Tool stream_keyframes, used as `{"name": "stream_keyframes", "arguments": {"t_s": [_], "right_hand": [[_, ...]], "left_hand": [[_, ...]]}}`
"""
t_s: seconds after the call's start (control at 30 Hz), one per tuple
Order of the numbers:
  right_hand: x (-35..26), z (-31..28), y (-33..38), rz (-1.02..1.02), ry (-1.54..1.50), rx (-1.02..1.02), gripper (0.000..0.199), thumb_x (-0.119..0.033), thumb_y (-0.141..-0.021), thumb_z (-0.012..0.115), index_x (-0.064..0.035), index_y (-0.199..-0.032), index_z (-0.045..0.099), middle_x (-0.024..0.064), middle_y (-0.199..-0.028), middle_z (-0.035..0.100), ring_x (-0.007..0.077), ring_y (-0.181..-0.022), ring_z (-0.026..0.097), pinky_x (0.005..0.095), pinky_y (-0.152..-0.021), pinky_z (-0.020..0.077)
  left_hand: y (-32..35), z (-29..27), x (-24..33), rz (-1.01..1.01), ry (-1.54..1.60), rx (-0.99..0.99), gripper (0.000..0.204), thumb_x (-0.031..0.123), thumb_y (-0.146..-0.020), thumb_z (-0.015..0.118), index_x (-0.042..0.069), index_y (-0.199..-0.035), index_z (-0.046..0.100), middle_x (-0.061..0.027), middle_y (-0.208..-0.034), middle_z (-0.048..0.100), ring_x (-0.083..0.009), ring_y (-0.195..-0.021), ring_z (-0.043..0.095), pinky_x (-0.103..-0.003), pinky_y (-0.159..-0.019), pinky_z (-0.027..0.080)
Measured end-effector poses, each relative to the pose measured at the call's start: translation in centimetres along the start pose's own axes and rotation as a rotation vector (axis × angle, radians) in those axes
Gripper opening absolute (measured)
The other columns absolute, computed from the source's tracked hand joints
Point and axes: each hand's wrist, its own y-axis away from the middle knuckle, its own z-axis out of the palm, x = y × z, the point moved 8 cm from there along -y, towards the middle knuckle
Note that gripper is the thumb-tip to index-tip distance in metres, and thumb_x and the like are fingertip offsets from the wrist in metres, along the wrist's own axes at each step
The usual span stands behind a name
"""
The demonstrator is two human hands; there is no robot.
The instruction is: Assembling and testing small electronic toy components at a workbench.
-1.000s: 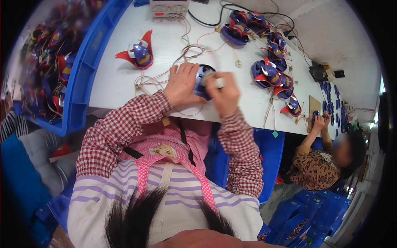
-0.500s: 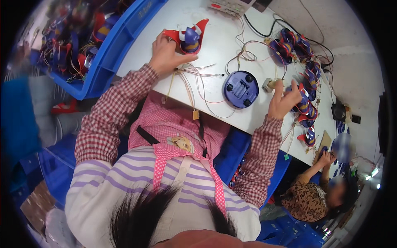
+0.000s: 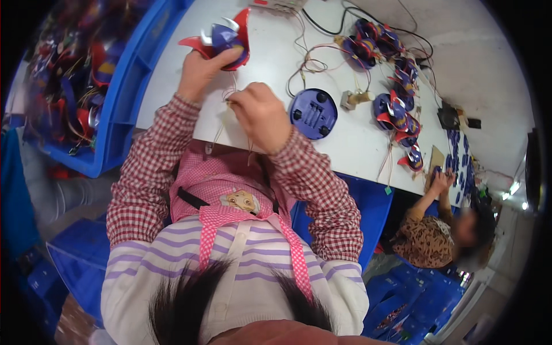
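In my left hand (image 3: 198, 75) is a purple toy figure (image 3: 224, 37) with white horns and flaring red wing-like sides, gripped at its lower edge and tilted. Thin wires (image 3: 229, 86) hang from the figure toward the table. My right hand (image 3: 263, 114) is closed in a pinch on these wires just below the toy; the exact ends are hidden by the fingers. Right of that hand lies a round purple battery base (image 3: 313, 115), its compartment facing up. A small metal block with a tan cylinder (image 3: 356, 99) sits beyond the base.
A blue crate (image 3: 123, 98) full of similar toys stands on the left. Several finished-looking toys (image 3: 397, 118) line the table's right side, amid cables. A boxy instrument (image 3: 276, 4) stands at the far edge. A co-worker (image 3: 428, 230) handles parts at the lower right.
My right hand has moved left from beside the row of toys to the wires and pinched them. My left hand has taken up the toy figure and tilted it. The view has shifted somewhat.
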Motion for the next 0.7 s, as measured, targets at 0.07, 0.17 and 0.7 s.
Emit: {"name": "stream_keyframes", "arguments": {"t_s": [0.07, 0.17, 0.7], "right_hand": [[0.6, -3.6, 0.3, 0.074, -0.145, 0.040, 0.017, -0.001, -0.074, 0.064, -0.0036, -0.091, 0.063, 0.0052, -0.080, 0.056, 0.0160, -0.066, 0.052, 0.0244, -0.059, 0.0439], [5.1, -6.7, 2.4, 0.484, -0.478, 0.146, 0.010, -0.001, -0.079, 0.063, 0.0005, -0.089, 0.062, 0.0025, -0.075, 0.057, 0.0085, -0.058, 0.046, 0.0191, -0.053, 0.0391], [16.3, -9.5, 12.5, 0.711, -0.329, 0.504, 0.032, -0.011, -0.080, 0.064, -0.0013, -0.106, 0.048, 0.0148, -0.102, 0.053, 0.0291, -0.088, 0.056, 0.0367, -0.085, 0.0457]], "left_hand": [[0.4, 1.0, 0.6, 0.032, 0.250, -0.064, 0.038, 0.024, -0.068, 0.079, -0.002, -0.093, 0.068, -0.0106, -0.095, 0.067, -0.0152, -0.083, 0.062, -0.021, -0.078, 0.047], [1.1, 2.9, 1.3, 0.049, 0.506, -0.158, 0.034, 0.017, -0.070, 0.077, -0.002, -0.096, 0.067, -0.0100, -0.090, 0.068, -0.0136, -0.077, 0.064, -0.020, -0.073, 0.050], [4.5, 14.4, 0.6, 0.508, -0.607, -0.285, 0.071, 0.047, -0.056, 0.081, 0.001, -0.105, 0.056, -0.0139, -0.110, 0.048, -0.0277, -0.118, 0.042, -0.037, -0.101, 0.033]]}}
